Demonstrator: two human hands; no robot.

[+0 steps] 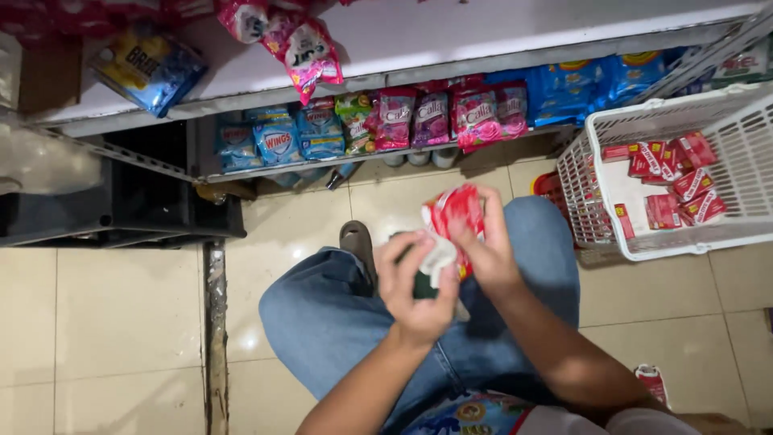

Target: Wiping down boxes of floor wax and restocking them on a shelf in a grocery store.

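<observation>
Item: 1 red packet (456,211), held above the knees in blue jeans (338,314). Right hand (483,246) clamped its upper edge; left hand (415,282) gripped a white cloth (439,256) touching the packet's lower side (dark object beneath, unclear). White basket (600,129) of similar red packets stood at right.

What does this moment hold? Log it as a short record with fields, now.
left hand: holds a white cloth against the packet
right hand: grips a small red packet
basket: white plastic basket on the tiled floor, at the person's right, with more red packets inside
shelf: low shelf ahead, with a row of blue, pink and purple pouches
posture: crouched, in blue jeans
</observation>
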